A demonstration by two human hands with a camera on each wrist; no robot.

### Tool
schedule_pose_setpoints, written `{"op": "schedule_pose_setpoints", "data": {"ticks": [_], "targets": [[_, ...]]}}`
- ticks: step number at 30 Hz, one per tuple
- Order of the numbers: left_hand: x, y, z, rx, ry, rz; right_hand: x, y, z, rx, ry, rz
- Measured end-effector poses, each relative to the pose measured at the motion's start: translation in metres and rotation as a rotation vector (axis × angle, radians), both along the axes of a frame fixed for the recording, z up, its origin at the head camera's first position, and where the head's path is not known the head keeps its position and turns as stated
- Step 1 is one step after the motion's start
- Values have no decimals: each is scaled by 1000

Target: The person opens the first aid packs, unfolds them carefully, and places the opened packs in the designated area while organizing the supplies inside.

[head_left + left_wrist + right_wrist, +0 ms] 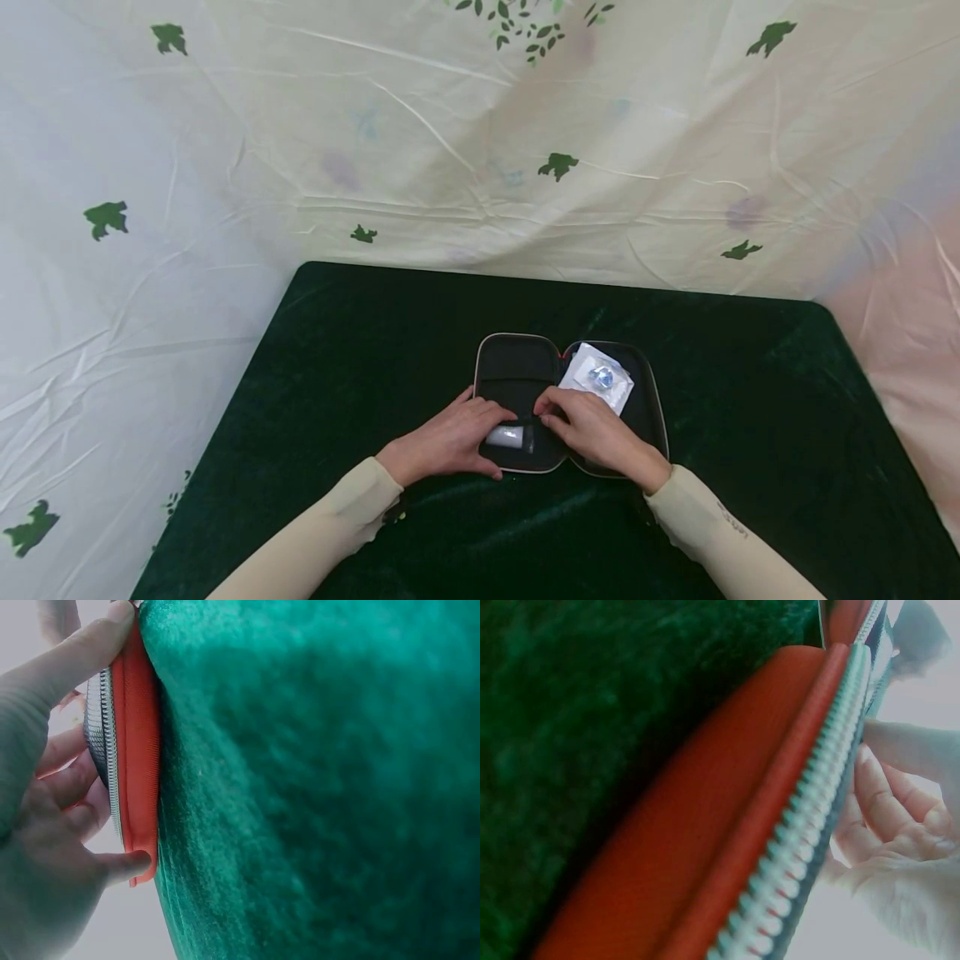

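Observation:
A small zip case (517, 354) lies opened flat, black inside; the wrist views show its red outside and metal zip. My left hand (453, 433) grips its left half, thumb along the near edge and fingertips reaching inside. In that half lies a small white packet or tube (506, 436) in clear wrapping, partly covered by the fingers. My right hand (596, 425) is over the middle of the case, thumb and forefinger bent close together beside the packet; I cannot tell whether they pinch anything. White sachets (618, 392) with a clear, bluish piece on top lie in the right half.
The case rests on a dark green velvet cloth (375, 333) covering the table. Pale fabric (450, 125) with green bird and leaf prints hangs behind and at both sides.

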State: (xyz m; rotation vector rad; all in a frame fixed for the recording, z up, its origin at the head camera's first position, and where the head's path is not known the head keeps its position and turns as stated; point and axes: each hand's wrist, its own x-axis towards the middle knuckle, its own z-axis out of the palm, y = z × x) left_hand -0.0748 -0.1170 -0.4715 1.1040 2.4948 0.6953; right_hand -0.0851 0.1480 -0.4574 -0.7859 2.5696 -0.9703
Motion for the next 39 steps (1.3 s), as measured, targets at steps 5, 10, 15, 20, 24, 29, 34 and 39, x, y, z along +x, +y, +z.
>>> {"op": "schedule_pose_setpoints", "data": {"ticks": [5,10,15,20,24,29,34,39], "targets": [[0,1,-1,13,-6,-4,0,0,0,-3,-10,1],[0,1,-1,29,-22,-7,0,0,-1,-3,-9,1],[0,2,1,15,-25,-17,1,-1,-1,5,3,2],[0,2,2,-4,-12,-14,1,-2,-2,4,12,-1],[1,2,2,-1,-12,-7,1,-1,-3,3,21,-4],[4,0,-2,-1,-2,-5,2,0,-5,-3,45,11],[11,-3,-3,-57,30,0,6,3,-4,-24,47,10],[15,-1,-3,-91,63,9,14,9,1,-63,65,-18]]}}
